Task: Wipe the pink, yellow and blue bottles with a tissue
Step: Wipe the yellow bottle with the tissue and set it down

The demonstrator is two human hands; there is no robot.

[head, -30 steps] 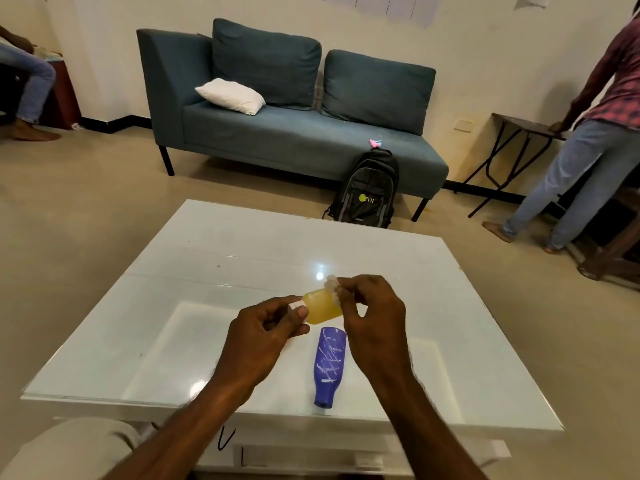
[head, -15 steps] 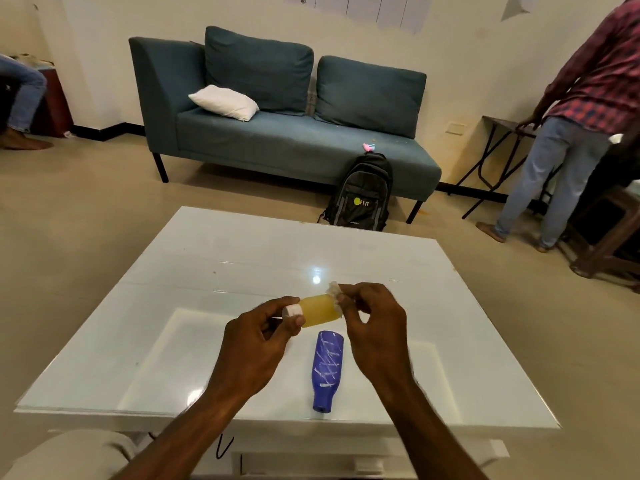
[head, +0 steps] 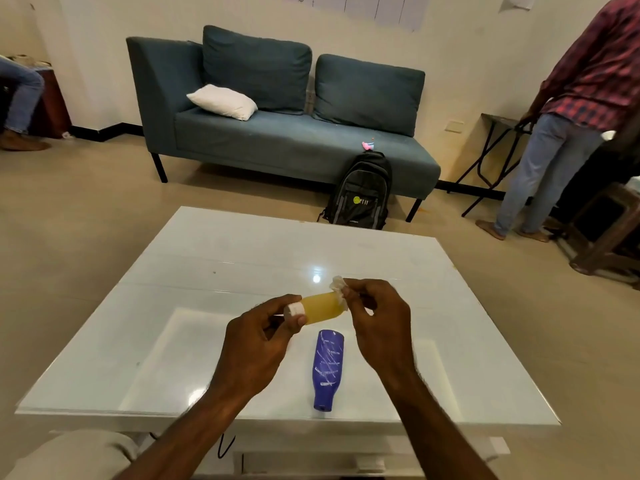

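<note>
A small yellow bottle (head: 320, 308) with a white cap is held sideways above the white table (head: 173, 323). My left hand (head: 256, 344) pinches its capped end between thumb and fingers. My right hand (head: 377, 323) holds a crumpled white tissue (head: 338, 287) against the bottle's other end. A blue bottle (head: 328, 368) with white markings lies flat on the table just below the hands, its neck toward me. No pink bottle is visible.
A teal sofa (head: 277, 133) with a white pillow stands beyond the table, with a black backpack (head: 360, 192) leaning on it. A person (head: 571, 116) stands at the right by a folding table. Another person's legs (head: 20, 95) show at far left. My knee (head: 72, 455) is at lower left.
The bottle has slid out of my left hand so that its white cap shows, and the tissue sits further toward the bottle's far end. The standing person stepped left.
</note>
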